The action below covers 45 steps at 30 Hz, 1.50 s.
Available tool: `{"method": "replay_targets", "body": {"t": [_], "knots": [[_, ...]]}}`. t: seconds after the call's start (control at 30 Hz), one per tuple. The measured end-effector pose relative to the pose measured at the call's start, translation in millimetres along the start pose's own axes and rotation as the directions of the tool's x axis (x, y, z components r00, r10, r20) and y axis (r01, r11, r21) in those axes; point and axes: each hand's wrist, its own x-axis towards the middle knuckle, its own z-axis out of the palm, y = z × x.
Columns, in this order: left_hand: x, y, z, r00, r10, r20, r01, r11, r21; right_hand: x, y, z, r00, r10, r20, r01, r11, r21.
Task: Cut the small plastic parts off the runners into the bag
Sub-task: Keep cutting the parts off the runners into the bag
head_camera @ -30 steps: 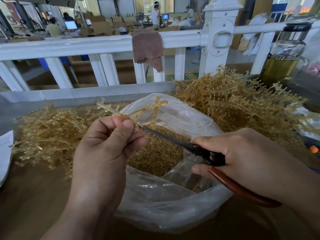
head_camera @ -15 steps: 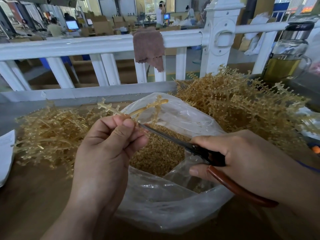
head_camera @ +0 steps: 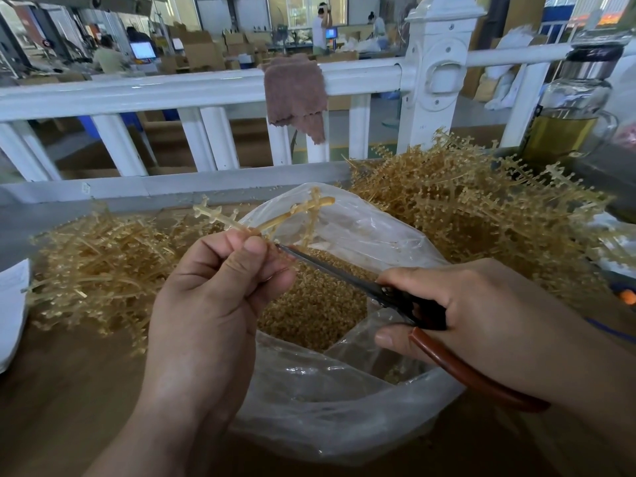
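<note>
Scarcely shifted, left fingers [head_camera: 253,259] pinch runner [head_camera: 220,215] beside scissors [head_camera: 330,269].

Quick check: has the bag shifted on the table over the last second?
No. The bag has not shifted: its far rim sits in the same spot below the brown cloth on the white railing.

Tip of scissors [head_camera: 330,269] hidden behind left hand [head_camera: 206,304]; paper [head_camera: 11,304] cut by left edge
</note>
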Motion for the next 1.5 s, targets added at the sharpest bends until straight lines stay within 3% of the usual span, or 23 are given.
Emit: {"method": "replay_targets", "body": {"t": [0.47, 0.83, 1.5], "knots": [[-2.8, -1.2, 0.6, 0.999, 0.03, -0.012, -0.03, 0.999, 0.027, -0.6, -2.5, -1.8, 1.0, -0.014, 0.015, 0.014, 1.0, -0.005], [-5.1, -2.8, 4.9, 0.999, 0.033, -0.006, -0.032, 0.999, 0.018, 0.8, -0.7, 3.4, 0.997, -0.039, -0.061, 0.036, 0.998, -0.043], [-4.4, -2.9, 4.1, 0.997, 0.01, -0.078, -0.009, 1.0, 0.009, 0.2, -4.2, -0.9, 0.999, -0.006, 0.032, 0.006, 1.0, -0.004]]}}
